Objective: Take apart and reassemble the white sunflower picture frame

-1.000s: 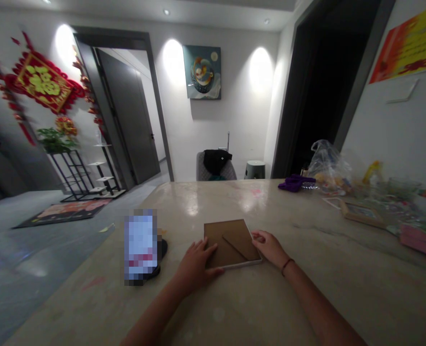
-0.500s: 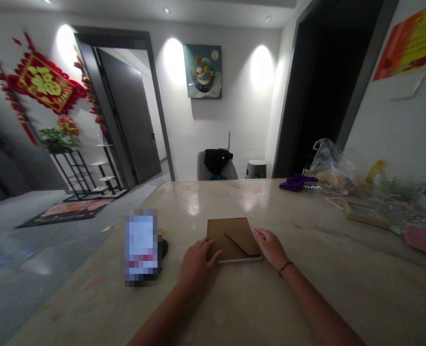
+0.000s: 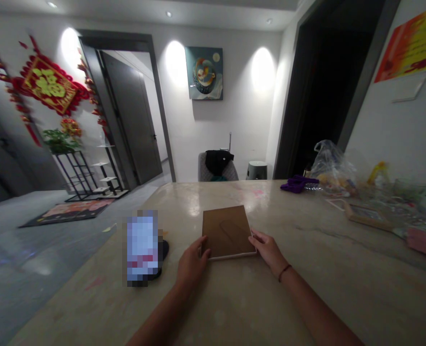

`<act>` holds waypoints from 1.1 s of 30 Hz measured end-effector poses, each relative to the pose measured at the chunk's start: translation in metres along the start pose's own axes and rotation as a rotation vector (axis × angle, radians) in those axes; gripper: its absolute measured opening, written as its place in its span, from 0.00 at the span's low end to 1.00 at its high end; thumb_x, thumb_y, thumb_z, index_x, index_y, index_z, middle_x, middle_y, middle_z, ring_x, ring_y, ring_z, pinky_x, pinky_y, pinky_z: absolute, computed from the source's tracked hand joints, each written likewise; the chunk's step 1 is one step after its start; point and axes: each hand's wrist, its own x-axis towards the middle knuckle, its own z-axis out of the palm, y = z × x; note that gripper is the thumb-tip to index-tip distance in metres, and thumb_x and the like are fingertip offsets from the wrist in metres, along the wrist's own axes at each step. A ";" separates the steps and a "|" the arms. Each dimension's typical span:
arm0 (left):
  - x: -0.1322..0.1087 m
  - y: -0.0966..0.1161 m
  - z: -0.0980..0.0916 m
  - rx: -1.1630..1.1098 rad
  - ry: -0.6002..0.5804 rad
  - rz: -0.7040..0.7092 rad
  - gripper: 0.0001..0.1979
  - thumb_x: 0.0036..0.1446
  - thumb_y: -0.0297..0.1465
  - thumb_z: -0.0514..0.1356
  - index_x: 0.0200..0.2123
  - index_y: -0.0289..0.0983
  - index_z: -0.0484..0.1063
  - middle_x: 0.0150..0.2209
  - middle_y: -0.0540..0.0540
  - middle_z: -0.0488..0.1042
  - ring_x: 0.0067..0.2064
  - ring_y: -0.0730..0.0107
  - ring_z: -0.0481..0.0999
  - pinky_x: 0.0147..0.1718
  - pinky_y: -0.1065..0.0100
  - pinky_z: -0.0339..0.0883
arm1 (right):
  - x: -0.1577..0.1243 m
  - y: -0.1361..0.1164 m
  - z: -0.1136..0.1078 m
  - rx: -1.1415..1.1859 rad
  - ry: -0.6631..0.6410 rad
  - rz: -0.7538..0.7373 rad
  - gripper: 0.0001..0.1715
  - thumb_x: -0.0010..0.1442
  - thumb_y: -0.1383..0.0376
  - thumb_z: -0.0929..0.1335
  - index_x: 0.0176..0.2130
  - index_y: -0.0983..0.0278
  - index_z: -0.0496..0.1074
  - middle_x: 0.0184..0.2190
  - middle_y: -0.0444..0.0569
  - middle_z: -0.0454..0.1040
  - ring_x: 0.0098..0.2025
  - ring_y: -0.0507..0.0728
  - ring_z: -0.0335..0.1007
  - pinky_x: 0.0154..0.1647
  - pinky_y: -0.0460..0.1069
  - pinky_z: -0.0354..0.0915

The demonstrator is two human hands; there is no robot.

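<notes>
A white-edged picture frame (image 3: 228, 230) shows its brown backing board, with a faint slanted line of what looks like a stand flap in the middle. Its far edge looks raised off the table. My left hand (image 3: 194, 258) grips the left edge near the close corner, thumb on the board and fingers around the side. On the opposite side, my right hand (image 3: 269, 249) pinches the right edge, thumb on top. The front of the frame is hidden underneath.
Left of the frame, a phone (image 3: 143, 247) with a blurred screen stands on a dark holder. Along the right lie a purple cloth (image 3: 296, 183), a clear plastic bag (image 3: 331, 166), a wooden frame (image 3: 367, 215) and a pink packet (image 3: 425, 242). A chair (image 3: 218, 166) stands beyond the marble table (image 3: 216, 307).
Both hands have closed on the frame's sides. The frame has shifted slightly left and away, and its far edge has risen. The flap line looks fainter.
</notes>
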 end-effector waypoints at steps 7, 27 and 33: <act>-0.003 0.004 0.007 0.227 0.076 0.363 0.22 0.45 0.34 0.62 0.46 0.40 0.69 0.59 0.40 0.56 0.59 0.50 0.53 0.53 0.49 0.54 | -0.010 -0.015 0.007 0.351 -0.086 0.173 0.28 0.38 0.62 0.72 0.43 0.62 0.71 0.35 0.47 0.76 0.37 0.56 0.70 0.37 0.51 0.65; -0.009 0.025 -0.011 0.268 -0.112 0.504 0.14 0.57 0.30 0.47 0.43 0.40 0.68 0.49 0.44 0.70 0.49 0.64 0.70 0.48 0.64 0.62 | -0.028 -0.047 0.021 0.518 -0.189 0.209 0.20 0.41 0.54 0.72 0.33 0.63 0.70 0.28 0.44 0.74 0.29 0.53 0.70 0.32 0.49 0.67; -0.012 0.035 -0.013 0.050 0.021 0.320 0.07 0.53 0.33 0.53 0.35 0.42 0.68 0.43 0.48 0.74 0.42 0.65 0.74 0.42 0.64 0.66 | -0.022 -0.028 0.020 0.481 -0.176 0.324 0.18 0.47 0.54 0.67 0.32 0.65 0.70 0.28 0.49 0.75 0.29 0.55 0.72 0.34 0.51 0.67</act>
